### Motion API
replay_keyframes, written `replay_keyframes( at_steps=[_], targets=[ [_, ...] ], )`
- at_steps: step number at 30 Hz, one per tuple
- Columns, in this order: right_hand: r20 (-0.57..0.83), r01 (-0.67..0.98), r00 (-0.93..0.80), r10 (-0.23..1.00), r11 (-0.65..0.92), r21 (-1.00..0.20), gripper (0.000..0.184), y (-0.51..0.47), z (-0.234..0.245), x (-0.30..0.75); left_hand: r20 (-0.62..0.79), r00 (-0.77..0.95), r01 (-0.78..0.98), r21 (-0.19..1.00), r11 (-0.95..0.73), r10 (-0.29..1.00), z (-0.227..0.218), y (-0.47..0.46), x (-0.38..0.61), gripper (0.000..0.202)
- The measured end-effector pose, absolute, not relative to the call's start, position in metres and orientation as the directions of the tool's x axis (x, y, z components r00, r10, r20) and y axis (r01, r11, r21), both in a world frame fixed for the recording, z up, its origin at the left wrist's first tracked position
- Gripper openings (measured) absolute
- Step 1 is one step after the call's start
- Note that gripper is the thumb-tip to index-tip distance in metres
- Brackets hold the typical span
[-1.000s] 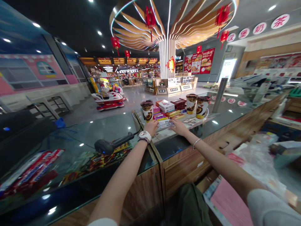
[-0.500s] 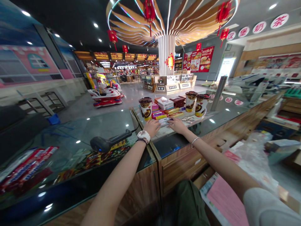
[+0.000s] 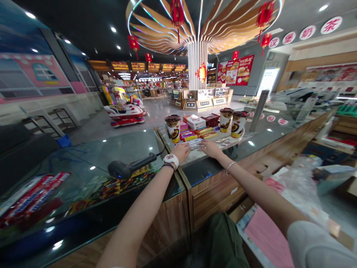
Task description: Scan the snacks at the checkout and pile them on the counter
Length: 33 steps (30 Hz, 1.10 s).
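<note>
Between my two hands, at the near edge of the group of snacks, is a small whitish packet (image 3: pixel 194 143). My left hand (image 3: pixel 182 152), with a white watch at the wrist, grips its left end. The fingers of my right hand (image 3: pixel 211 149) are closed on its right end. Just beyond lie several colourful snack bars (image 3: pixel 189 136) in purple, yellow and red wrappers. A lidded cup (image 3: pixel 173 129) stands upright left of them. Two similar cups, one nearer (image 3: pixel 238 124) and one farther (image 3: pixel 226 120), stand to the right. A white box (image 3: pixel 195 122) lies behind the bars.
A black barcode scanner (image 3: pixel 131 166) lies on the glass counter (image 3: pixel 122 143) to the left. Red-and-blue packets (image 3: pixel 41 193) are at far left. A metal post (image 3: pixel 259 111) rises from the counter on the right. Plastic bags (image 3: pixel 304 186) and pink paper (image 3: pixel 269 236) lie low at right.
The packet and both hands have shifted very slightly; the hands keep their hold on it. The cups and snack bars stay where they were.
</note>
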State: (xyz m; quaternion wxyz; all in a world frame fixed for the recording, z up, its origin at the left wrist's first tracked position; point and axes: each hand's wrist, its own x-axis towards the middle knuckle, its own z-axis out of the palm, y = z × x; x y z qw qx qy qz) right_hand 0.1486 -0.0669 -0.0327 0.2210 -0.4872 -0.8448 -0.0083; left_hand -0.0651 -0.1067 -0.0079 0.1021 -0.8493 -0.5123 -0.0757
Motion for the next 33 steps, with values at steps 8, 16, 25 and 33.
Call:
replay_keyframes(
  at_steps=[8, 16, 25, 33],
  targets=[
    [0.447, 0.807, -0.425, 0.787, 0.553, -0.208, 0.035, -0.062, -0.038, 0.149, 0.272, 0.472, 0.879, -0.078, -0.470, 0.839, -0.014, -0.104, -0.065, 0.034],
    [0.526, 0.702, -0.503, 0.686, 0.679, -0.214, 0.058, -0.063, -0.040, 0.148, 0.295, 0.383, 0.921, -0.048, -0.387, 0.875, 0.000, -0.119, -0.069, 0.045],
    [0.529, 0.661, -0.587, 0.613, 0.740, -0.125, 0.069, -0.098, -0.016, 0.113, 0.350, 0.249, 0.967, -0.043, -0.250, 0.903, 0.025, -0.172, -0.097, 0.060],
    [0.572, 0.542, -0.652, 0.497, 0.834, -0.106, 0.071, -0.148, 0.003, 0.046, 0.456, 0.133, 0.991, -0.088, -0.104, 0.880, 0.034, -0.239, -0.150, 0.058]
  ],
)
